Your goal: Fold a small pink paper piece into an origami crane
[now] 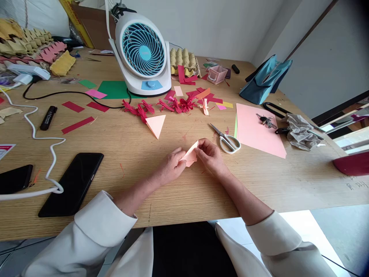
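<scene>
A small folded piece of pale pink paper (190, 156) is held between both hands above the wooden table. My left hand (172, 166) pinches its left side, and my right hand (211, 154) grips its upper right edge with thumb and fingers. Beyond my left hand lies a folded pale pink triangle (156, 125). White-handled scissors (227, 141) rest to the right of my right hand, blades pointing up and left. Farther right, keys (266, 121) lie on a stack of pink sheets (253, 134).
A white fan (144, 54) stands at the back, with crumpled red paper pieces (181, 104) before it. A black tablet (72, 184), white cable (53, 154) and marker (49, 118) lie left. A teal bag (263, 80) stands back right. The table's front edge (184, 223) is near my body.
</scene>
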A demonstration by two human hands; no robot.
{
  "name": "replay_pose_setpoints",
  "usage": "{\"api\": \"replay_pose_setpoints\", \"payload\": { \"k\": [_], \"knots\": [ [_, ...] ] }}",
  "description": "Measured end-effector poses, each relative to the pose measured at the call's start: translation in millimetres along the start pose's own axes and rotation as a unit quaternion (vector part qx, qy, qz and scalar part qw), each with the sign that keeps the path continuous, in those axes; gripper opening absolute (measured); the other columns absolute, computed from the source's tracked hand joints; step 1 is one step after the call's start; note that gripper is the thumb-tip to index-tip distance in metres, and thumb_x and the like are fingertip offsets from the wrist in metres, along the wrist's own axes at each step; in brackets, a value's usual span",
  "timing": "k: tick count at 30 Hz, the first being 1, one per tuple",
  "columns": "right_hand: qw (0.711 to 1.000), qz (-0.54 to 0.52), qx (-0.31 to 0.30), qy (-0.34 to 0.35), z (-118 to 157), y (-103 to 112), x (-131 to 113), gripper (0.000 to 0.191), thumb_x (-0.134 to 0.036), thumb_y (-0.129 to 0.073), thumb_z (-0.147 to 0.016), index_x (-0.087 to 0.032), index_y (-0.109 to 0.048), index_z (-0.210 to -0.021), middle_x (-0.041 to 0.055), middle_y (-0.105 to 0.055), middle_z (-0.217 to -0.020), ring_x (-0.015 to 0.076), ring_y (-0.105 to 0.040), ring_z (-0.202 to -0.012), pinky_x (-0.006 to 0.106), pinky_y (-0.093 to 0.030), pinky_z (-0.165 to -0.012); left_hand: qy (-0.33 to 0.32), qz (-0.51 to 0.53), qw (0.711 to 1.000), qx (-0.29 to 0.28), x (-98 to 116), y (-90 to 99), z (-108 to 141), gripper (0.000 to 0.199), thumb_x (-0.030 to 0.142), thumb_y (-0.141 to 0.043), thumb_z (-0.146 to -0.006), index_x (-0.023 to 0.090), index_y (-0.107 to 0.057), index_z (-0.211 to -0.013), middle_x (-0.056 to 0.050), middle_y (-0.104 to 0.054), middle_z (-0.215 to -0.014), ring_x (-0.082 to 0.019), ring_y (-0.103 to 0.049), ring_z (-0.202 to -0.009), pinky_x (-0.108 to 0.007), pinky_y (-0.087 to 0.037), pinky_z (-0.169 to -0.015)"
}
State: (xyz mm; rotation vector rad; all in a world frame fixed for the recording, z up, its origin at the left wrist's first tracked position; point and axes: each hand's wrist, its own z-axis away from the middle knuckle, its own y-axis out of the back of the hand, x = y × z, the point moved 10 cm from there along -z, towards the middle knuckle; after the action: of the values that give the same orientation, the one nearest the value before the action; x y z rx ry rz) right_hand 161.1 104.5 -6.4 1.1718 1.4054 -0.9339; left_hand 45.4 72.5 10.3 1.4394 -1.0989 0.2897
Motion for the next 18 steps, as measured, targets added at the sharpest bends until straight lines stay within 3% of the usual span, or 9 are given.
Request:
{"api": "replay_pose_setpoints", "payload": {
  "k": [11, 14, 18],
  "knots": [
    [0.999, -0.001, 0.042, 0.017, -2, 14, -9, 0.015, -0.034, -0.064, -0.084, -0.020, -0.058, -0.082, -0.0006, -0.054, -0.075, 0.0117, -0.046, -0.065, 0.025, -0.038, -0.058, 0.006, 0.010, 1.000, -0.028, -5, -8.3, 1, 0.021, 0.004, -0.039, -0.077, 0.015, -0.056, -0.081, -0.001, -0.050, -0.078, -0.014, -0.049, -0.073, -0.027, -0.040, -0.066],
    [0.999, -0.006, 0.034, 0.018, -2, 13, -10, 0.017, -0.037, -0.064, -0.085, -0.020, -0.059, -0.085, -0.0001, -0.055, -0.078, 0.0115, -0.047, -0.067, 0.025, -0.040, -0.059, 0.040, 0.052, 0.997, -0.034, -10, -8.5, 0, 0.020, 0.007, -0.040, -0.076, 0.014, -0.058, -0.078, -0.001, -0.051, -0.075, -0.013, -0.048, -0.067, -0.025, -0.039, -0.061],
    [1.000, 0.001, -0.023, -0.006, 0, 0, -6, 0.023, -0.040, -0.066, -0.083, -0.020, -0.057, -0.088, -0.0006, -0.055, -0.077, 0.0116, -0.049, -0.066, 0.026, -0.040, -0.059, 0.124, 0.148, 0.979, -0.057, -22, -12.7, 2, 0.017, 0.014, -0.041, -0.079, 0.015, -0.058, -0.079, 0.003, -0.050, -0.065, -0.010, -0.047, -0.053, -0.022, -0.036, -0.049]
  ]
}}
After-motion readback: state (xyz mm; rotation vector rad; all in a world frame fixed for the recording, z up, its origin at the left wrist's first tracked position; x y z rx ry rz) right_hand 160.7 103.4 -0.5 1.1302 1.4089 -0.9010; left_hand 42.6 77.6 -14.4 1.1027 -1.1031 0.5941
